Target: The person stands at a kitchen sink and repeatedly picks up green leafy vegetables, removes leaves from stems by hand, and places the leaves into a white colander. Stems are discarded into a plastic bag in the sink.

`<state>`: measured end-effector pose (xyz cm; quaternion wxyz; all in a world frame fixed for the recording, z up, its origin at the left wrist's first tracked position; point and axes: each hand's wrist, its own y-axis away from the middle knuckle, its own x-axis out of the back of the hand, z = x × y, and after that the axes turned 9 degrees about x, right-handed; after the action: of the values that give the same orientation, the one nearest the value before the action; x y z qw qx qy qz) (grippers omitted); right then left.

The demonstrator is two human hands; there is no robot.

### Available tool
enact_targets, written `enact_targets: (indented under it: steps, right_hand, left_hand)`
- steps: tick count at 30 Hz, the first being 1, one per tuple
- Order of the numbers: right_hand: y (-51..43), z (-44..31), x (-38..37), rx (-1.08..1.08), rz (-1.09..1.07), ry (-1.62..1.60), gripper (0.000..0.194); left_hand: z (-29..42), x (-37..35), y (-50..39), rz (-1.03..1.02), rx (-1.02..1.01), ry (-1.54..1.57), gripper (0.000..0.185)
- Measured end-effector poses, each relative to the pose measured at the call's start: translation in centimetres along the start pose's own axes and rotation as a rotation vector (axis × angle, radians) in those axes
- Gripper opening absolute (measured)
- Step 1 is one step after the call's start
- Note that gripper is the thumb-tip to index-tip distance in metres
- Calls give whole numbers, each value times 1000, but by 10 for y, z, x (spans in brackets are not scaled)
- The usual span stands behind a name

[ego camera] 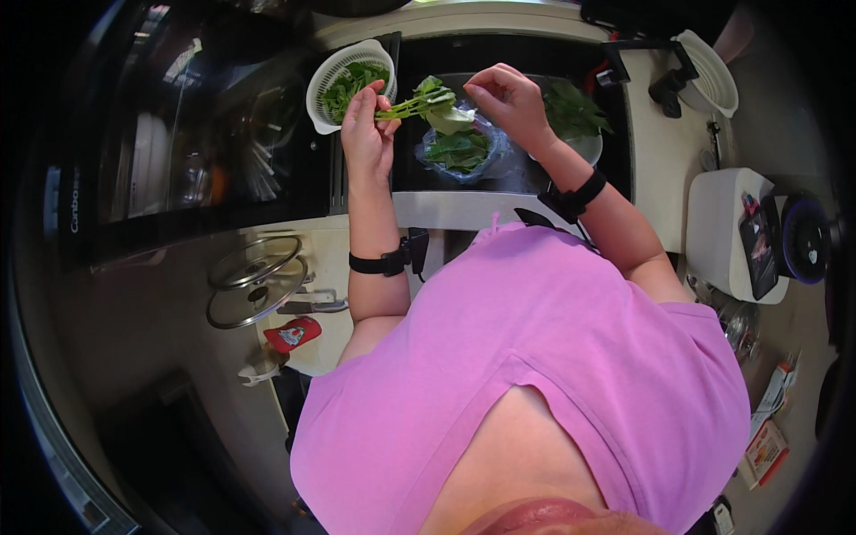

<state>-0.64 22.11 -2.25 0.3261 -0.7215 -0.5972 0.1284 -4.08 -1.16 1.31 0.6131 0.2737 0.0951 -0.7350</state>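
Observation:
My left hand (371,124) grips the stems of a small bunch of leafy greens (435,103), whose leaves point right. My right hand (509,100) is raised just right of those leaves, fingers curled and thumb near the fingertips; whether it pinches anything is too small to tell. Behind my left hand stands a white plastic colander (319,90) with green leaves inside. Below the held bunch, more leaves (458,151) lie in a clear plastic bag (428,164). Partly behind my right forearm, a pale bowl (590,148) holds larger leaves (575,114).
A second white colander (719,80) and a black clamp mount (667,87) are on the right counter, near a white appliance (719,231). At the left are a glass-fronted cabinet (194,160) and glass pan lids (257,294). Black straps with small devices circle both forearms.

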Motion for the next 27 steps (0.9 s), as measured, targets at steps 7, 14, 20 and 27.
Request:
enact_targets:
  steps: [7,14,20,27]
  right_hand:
    - [-2,-23,-1,460,-3,495,22]
    - [3,0,1,412,-34,626,15]
    - [7,20,-4,393,-58,623,9]
    - [28,71,-16,-336,-189,139,23]
  left_hand:
    - [-28,-22,-2,60,93,129,21]
    - [-46,-7,9,11,142,75,32]
    - [-70,12,21,-18,365,0,30]
    - [-77,7,45,171,212,-202,30]
